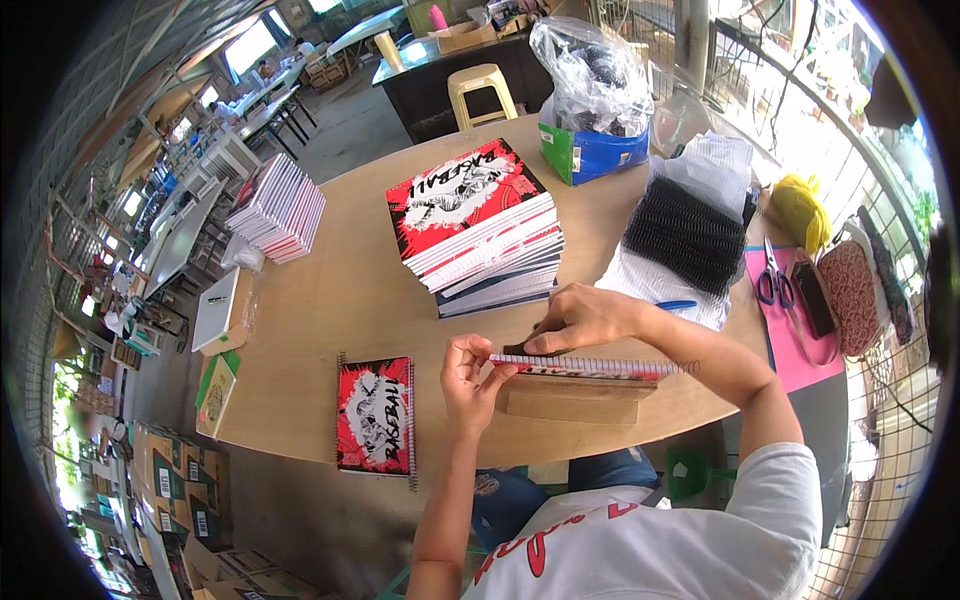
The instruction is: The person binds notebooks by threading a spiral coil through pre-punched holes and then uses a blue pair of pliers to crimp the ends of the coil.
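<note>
In front of me a red, black and white notebook [590, 368] stands spine up, with a wire spiral through its edge whose coil sticks out past the right end. My left hand [468, 382] pinches the notebook's left end between thumb and fingers. Just above the spine, my right hand [585, 317] is closed, fingertips down by the left part of the coil; a small dark thing shows under them, too hidden to name. Beneath the notebook sits a wooden block [572, 402]. A spiral-bound notebook [375, 415] lies flat to the left.
Farther back stand a tall notebook stack [480, 225] and another stack [278, 210] at left. Black spiral coils [688, 230] lie on white wrap at right, near a blue pen [676, 304] and scissors [774, 284]. A blue-green box [595, 150] holds a plastic bag.
</note>
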`<state>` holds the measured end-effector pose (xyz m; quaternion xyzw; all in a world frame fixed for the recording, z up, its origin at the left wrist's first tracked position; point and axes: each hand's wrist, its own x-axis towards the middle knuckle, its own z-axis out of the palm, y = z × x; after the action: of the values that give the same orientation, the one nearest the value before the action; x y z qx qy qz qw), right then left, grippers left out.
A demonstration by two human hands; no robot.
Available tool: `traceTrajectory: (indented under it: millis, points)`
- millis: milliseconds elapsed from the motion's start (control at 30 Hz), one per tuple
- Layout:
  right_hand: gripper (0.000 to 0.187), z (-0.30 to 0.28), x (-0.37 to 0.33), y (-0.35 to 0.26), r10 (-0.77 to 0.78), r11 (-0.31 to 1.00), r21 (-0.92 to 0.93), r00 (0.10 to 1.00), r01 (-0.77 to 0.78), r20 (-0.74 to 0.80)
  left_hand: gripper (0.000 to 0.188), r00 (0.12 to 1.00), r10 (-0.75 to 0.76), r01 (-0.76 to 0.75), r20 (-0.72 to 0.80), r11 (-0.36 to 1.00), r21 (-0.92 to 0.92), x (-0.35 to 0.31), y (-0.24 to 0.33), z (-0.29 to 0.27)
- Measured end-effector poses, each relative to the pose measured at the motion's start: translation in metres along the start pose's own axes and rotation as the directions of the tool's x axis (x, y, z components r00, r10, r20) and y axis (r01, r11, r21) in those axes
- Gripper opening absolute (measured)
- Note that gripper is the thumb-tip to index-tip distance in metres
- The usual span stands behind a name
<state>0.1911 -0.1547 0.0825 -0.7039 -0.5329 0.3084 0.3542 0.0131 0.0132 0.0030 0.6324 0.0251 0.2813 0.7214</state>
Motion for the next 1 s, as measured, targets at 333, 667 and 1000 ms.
traceTrajectory:
  millis: [333,667,1000]
  points:
    - [0.046,0.042,0.005,0.077,-0.252,0.916,-0.356,0.955,0.183,-0.158,0.047,0.998,0.048,-0.044,0.051,0.996,-0.078,0.001,-0.01,0.005]
    - [0.051,0.05,-0.144,0.142,-0.137,0.703,-0.575,0.714,-0.418,-0.687,0.021,0.998,-0.054,0.054,-0.025,0.999,0.002,0.003,0.006,0.008]
    - [0.058,-0.032,-0.093,-0.022,-0.514,0.711,-0.697,0.747,0.095,-0.422,0.045,0.984,-0.175,0.166,-0.023,0.962,-0.217,-0.001,0.01,0.009]
